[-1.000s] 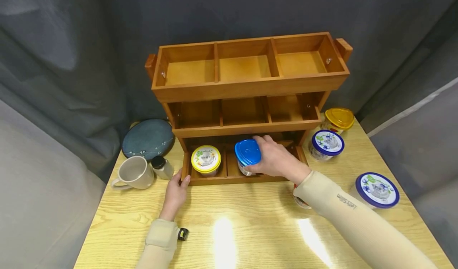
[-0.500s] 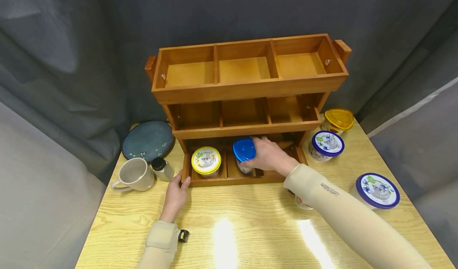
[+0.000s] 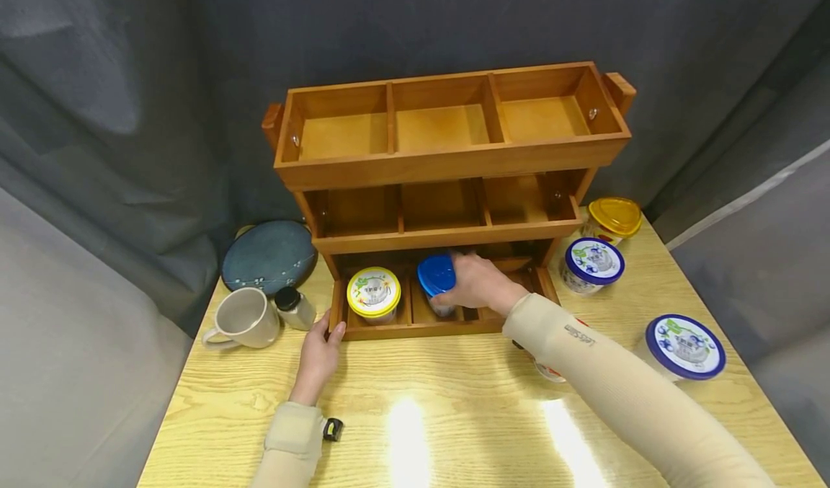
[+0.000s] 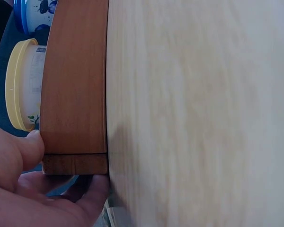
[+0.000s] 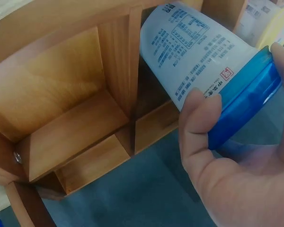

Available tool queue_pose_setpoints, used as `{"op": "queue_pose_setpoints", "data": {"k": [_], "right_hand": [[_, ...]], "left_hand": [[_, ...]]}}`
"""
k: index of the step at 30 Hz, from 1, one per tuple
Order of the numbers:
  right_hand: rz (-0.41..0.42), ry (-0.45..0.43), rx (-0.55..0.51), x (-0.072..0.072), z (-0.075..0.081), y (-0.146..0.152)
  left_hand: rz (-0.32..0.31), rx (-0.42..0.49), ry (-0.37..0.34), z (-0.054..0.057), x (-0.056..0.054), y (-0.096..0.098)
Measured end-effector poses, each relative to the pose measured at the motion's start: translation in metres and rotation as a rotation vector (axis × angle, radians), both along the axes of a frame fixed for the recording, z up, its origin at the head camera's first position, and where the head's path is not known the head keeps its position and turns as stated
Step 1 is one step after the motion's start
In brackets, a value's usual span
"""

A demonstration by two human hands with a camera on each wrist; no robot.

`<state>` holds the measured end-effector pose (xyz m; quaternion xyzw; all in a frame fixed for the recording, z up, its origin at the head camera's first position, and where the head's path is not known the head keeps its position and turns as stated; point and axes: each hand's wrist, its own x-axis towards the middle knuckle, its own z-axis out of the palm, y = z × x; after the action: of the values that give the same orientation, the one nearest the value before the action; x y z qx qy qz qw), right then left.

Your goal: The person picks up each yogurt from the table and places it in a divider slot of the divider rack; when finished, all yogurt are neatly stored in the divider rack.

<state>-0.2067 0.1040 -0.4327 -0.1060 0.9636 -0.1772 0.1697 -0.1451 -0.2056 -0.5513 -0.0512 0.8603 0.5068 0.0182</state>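
Note:
My right hand (image 3: pixel 481 283) grips a plastic tub by its bright blue lid (image 3: pixel 438 273), fingers and thumb curled round the rim. The tub (image 5: pixel 194 47) stands in the middle compartment of the lowest tier of a three-tier wooden box (image 3: pixel 454 156); in the right wrist view it looks tilted. My left hand (image 3: pixel 319 351) pinches the front left corner of that lowest tier, thumb on the inner side and fingers outside, as the left wrist view shows. In the left compartment sits a yellow-lidded tub (image 3: pixel 374 293). The right hand partly hides the right compartment.
A beige mug (image 3: pixel 245 318), a black-capped jar (image 3: pixel 295 306) and a dark blue round item (image 3: pixel 269 256) stand left of the box. On the right are two dark-blue-lidded tubs (image 3: pixel 593 263) and an orange-lidded tub (image 3: pixel 614 218). Another container (image 3: pixel 550 373) lies partly under the right sleeve.
My right hand has moved slightly left and down with the blue-lidded tub, deeper into the middle compartment. The left hand keeps its hold on the corner.

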Motion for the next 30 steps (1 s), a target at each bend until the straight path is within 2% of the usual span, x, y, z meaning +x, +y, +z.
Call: {"op": "queue_pose_setpoints", "data": {"k": [7,15,20,25,30], "right_hand": [[0.003,0.012,0.004,0.001,-0.002,-0.003],[-0.037,-0.002,0.019,0.004,-0.006,-0.004],[-0.047,-0.034,0.040,0.007,-0.003,-0.003],[-0.002,-0.007,0.083,0.016,0.015,0.010],[0.056,0.065,0.085,0.041,0.049,0.038]], "left_hand": [[0.002,0.006,0.006,0.001,0.000,0.002],[-0.002,0.005,0.009,0.001,0.001,0.002],[0.000,0.002,-0.008,0.000,0.002,0.003],[0.005,0.002,-0.018,0.000,0.003,0.002],[0.015,-0.013,-0.012,0.000,0.002,0.001]]}}
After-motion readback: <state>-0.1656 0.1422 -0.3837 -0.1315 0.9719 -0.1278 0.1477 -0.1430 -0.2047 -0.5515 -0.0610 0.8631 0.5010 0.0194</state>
